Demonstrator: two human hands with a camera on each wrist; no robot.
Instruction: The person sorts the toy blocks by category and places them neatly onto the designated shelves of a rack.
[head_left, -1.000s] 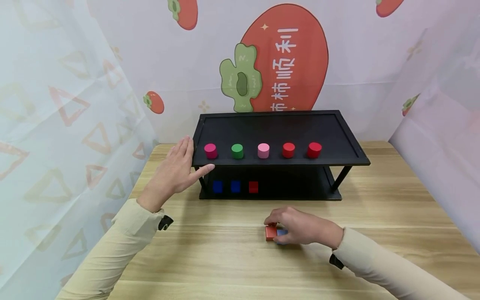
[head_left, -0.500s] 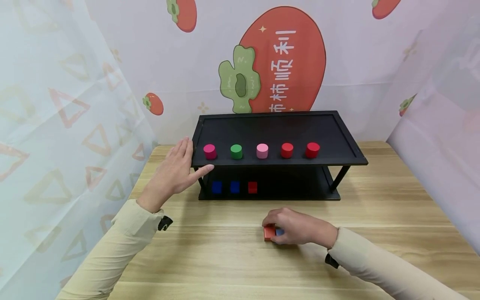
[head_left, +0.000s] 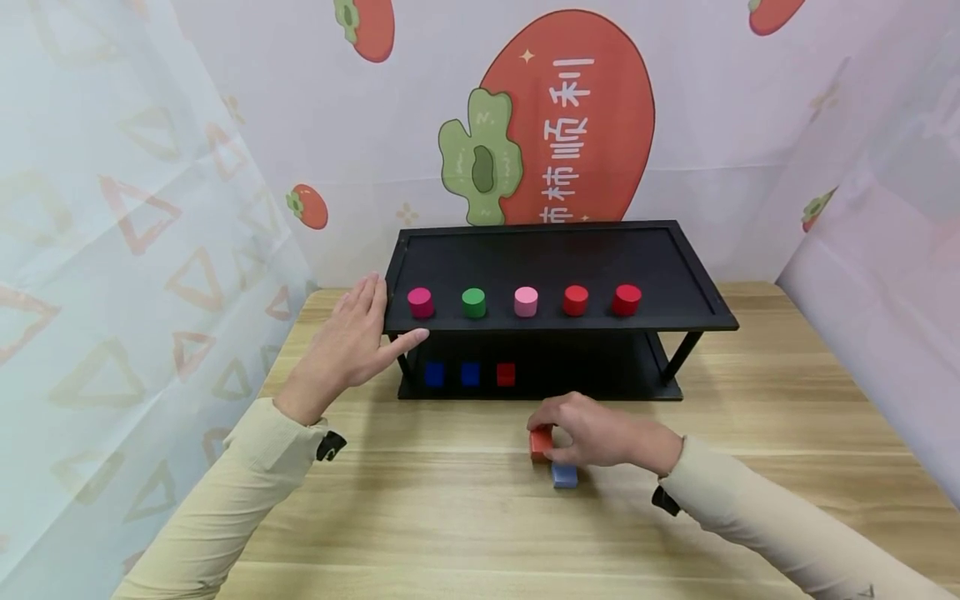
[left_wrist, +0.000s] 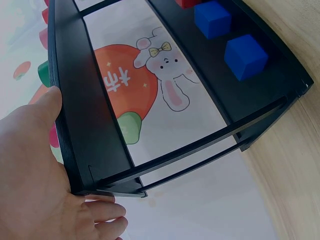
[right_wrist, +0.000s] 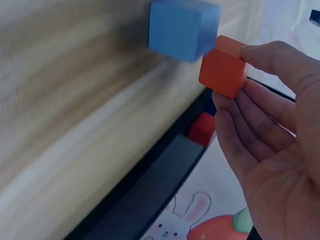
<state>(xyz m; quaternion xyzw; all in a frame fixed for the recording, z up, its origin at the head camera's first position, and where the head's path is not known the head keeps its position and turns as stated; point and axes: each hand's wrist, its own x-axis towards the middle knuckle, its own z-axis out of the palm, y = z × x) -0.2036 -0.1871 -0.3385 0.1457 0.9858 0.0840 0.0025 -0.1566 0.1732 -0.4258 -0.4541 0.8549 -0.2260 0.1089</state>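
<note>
In the head view my right hand (head_left: 592, 432) pinches a red cube (head_left: 538, 448) between thumb and fingertips, over the table in front of the shelf. The right wrist view shows the orange-red cube (right_wrist: 224, 73) at the fingertips. A blue cube (head_left: 565, 476) sits on the table just nearer to me. My left hand (head_left: 347, 350) rests against the left end of the black two-tier shelf (head_left: 540, 254), fingers straight along its side and thumb at the front edge. Two blue cubes (head_left: 452, 374) and a red cube (head_left: 506, 375) stand in a row on the lower tier.
Along the top tier's front edge stand several cylinders: magenta (head_left: 421, 303), green (head_left: 474, 303), pink (head_left: 526, 302) and two red ones (head_left: 576, 301). A printed cloth (head_left: 360, 133) hangs behind the wooden table (head_left: 420, 517).
My right hand has moved the red cube away from the blue cube, toward the shelf. The blue cube is now uncovered on the table. My left hand has stayed at the shelf's end.
</note>
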